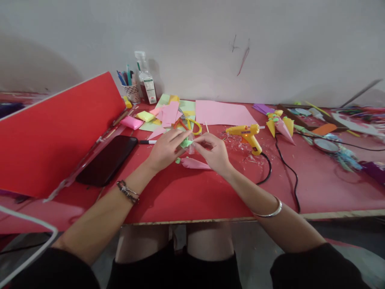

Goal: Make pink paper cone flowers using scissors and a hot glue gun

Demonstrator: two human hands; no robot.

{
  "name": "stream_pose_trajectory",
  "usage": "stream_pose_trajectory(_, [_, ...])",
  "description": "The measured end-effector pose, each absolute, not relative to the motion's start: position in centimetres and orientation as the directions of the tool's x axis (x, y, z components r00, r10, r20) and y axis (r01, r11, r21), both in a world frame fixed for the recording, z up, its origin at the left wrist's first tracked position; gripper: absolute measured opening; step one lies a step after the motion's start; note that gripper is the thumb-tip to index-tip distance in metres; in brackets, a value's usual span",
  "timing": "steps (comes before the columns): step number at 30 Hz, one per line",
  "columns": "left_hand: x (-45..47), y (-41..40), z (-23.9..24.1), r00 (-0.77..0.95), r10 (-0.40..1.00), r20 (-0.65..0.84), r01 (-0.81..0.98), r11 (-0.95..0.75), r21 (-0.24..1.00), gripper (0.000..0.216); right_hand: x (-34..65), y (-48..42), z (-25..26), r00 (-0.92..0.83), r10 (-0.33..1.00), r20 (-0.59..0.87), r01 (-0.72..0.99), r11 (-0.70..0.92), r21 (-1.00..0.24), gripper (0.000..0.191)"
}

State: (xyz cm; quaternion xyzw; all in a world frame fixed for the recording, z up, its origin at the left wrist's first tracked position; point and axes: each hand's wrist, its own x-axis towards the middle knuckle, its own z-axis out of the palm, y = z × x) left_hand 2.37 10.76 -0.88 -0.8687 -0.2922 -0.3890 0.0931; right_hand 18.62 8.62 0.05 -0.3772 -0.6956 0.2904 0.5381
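Both hands meet over the middle of the red table. My left hand [165,150] is closed on a small piece of light green clay [186,142]. The fingers of my right hand [213,151] pinch together at the right side of that same green piece. Something clear and plastic-like [191,149] shows just below the fingertips; its kind is unclear. Under the hands lies a pink cone shape [195,163] with a bit of green at its left end. Behind them rest scissors [196,127] with yellow and orange handles.
A yellow glue gun [245,133] with a black cord lies right of my hands. Pink paper [224,112] is behind. To the left are a phone [108,160], a marker [147,142] and a leaning red board [60,136]. Finished-looking cones [281,125] lie at right; a glass bottle [146,82] stands behind.
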Motion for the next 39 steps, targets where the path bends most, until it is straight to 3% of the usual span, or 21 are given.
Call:
stream_pose_trajectory(5, [2.3, 10.8, -0.8, 0.49, 0.467, 0.736, 0.648, -0.76, 0.05, 0.036, 18.5, 8.9, 0.4, -0.027, 0.896, 0.443, 0.035, 0.444, -0.895, 0.004])
stream_pose_trajectory(10, [1.9, 11.1, -0.7, 0.387, 0.633, 0.671, 0.777, -0.615, 0.131, 0.035, 18.9, 9.5, 0.3, 0.05, 0.954, 0.294, -0.21, 0.298, -0.931, 0.011])
stream_pose_trajectory(14, [1.3, 11.5, -0.8, 0.24, 0.785, 0.572, 0.91, -0.386, 0.148, 0.035, 18.8, 9.6, 0.0, 0.005, 0.969, 0.247, -0.198, 0.243, -0.95, 0.013])
stream_pose_trajectory(18, [0.8, 11.9, -1.5, 0.191, 0.812, 0.552, 0.956, -0.281, 0.082, 0.037, 18.6, 9.3, 0.1, -0.034, 0.958, 0.286, -0.049, 0.284, -0.958, 0.015])
stream_pose_trajectory(25, [0.6, 12.1, -2.5, 0.219, 0.764, 0.607, 0.944, -0.322, 0.065, 0.03, 18.7, 9.1, 0.5, -0.086, 0.965, 0.25, 0.087, 0.257, -0.963, 0.014])
stream_pose_trajectory(34, [0.8, 11.9, -2.0, 0.218, 0.797, 0.564, 0.927, -0.349, 0.136, 0.032, 18.6, 9.1, 0.4, -0.082, 0.962, 0.26, -0.01, 0.26, -0.966, 0.013])
stream_pose_trajectory(39, [1.0, 11.6, -1.3, 0.363, 0.727, 0.583, 0.849, -0.516, 0.114, 0.039, 18.7, 9.3, 0.2, -0.063, 0.964, 0.258, -0.024, 0.257, -0.966, 0.017])
